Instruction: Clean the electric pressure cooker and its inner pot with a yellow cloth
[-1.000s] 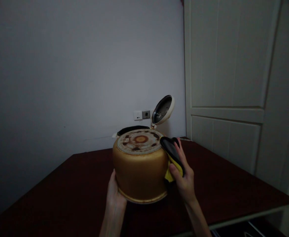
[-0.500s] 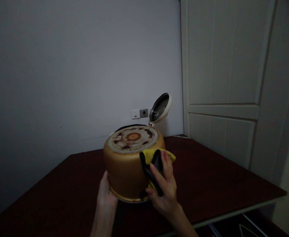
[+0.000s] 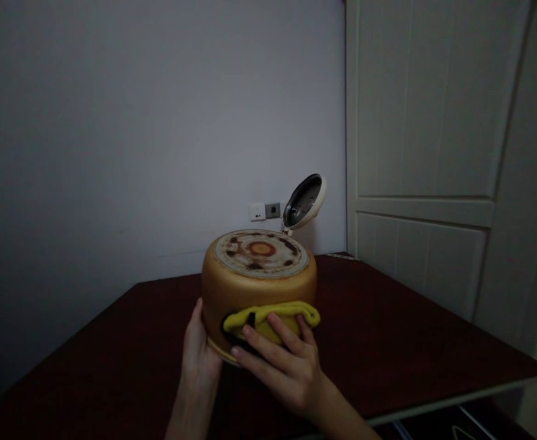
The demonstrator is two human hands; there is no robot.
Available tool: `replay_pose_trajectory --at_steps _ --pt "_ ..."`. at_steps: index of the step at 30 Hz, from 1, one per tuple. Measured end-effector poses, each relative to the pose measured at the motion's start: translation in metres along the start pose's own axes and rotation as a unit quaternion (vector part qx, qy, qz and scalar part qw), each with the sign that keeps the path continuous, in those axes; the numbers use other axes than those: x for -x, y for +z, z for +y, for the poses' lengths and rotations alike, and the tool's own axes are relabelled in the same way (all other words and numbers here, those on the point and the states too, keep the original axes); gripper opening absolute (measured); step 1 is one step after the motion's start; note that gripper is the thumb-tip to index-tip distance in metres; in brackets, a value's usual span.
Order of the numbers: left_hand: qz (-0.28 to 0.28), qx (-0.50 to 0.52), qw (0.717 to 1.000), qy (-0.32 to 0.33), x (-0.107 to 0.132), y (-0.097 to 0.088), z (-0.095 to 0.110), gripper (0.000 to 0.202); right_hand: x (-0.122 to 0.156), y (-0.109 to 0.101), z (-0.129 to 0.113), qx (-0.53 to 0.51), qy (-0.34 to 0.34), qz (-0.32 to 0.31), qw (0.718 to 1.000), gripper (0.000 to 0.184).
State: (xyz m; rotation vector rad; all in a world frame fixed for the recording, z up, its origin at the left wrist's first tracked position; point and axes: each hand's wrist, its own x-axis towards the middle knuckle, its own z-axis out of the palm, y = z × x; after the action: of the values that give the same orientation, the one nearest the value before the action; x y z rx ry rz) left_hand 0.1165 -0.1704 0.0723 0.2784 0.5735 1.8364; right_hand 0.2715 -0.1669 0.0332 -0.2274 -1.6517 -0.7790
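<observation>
A gold-coloured pot [image 3: 254, 287] is held upside down over the dark red table [image 3: 410, 342], its stained round bottom facing up. My left hand [image 3: 199, 354] grips the pot's rim on the left side. My right hand [image 3: 282, 360] presses a yellow and black cloth [image 3: 273, 315] flat against the pot's near side wall, fingers laid across the cloth.
Behind the pot stands a cream appliance with its round lid [image 3: 304, 203] hinged open. A wall socket [image 3: 263, 211] sits low on the grey wall. A white panelled door [image 3: 433, 153] fills the right side. The table's near right edge [image 3: 456, 400] runs close to my right arm.
My right hand has carried the cloth from the pot's right side round to its near side and lower. The pot has been turned a little by the left hand.
</observation>
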Motion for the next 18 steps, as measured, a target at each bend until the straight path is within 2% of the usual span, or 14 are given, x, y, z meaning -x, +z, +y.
replay_pose_trajectory --at_steps 3,7,13,18 --pt "0.041 -0.026 0.999 0.012 0.007 0.012 0.002 0.033 -0.002 -0.003 -0.002 -0.001 -0.031 -0.036 0.999 0.029" --pt "0.039 -0.057 0.994 0.084 0.015 0.022 0.005 0.026 -0.007 -0.01 -0.003 -0.003 -0.087 -0.09 0.992 0.033" --pt "0.046 -0.106 0.979 0.167 0.023 0.03 0.009 0.025 -0.017 -0.013 0.003 0.0 -0.119 -0.103 0.988 0.034" --pt "0.02 -0.162 0.961 0.222 0.034 0.039 0.01 0.03 -0.03 -0.013 0.006 0.002 -0.128 -0.114 0.985 0.035"
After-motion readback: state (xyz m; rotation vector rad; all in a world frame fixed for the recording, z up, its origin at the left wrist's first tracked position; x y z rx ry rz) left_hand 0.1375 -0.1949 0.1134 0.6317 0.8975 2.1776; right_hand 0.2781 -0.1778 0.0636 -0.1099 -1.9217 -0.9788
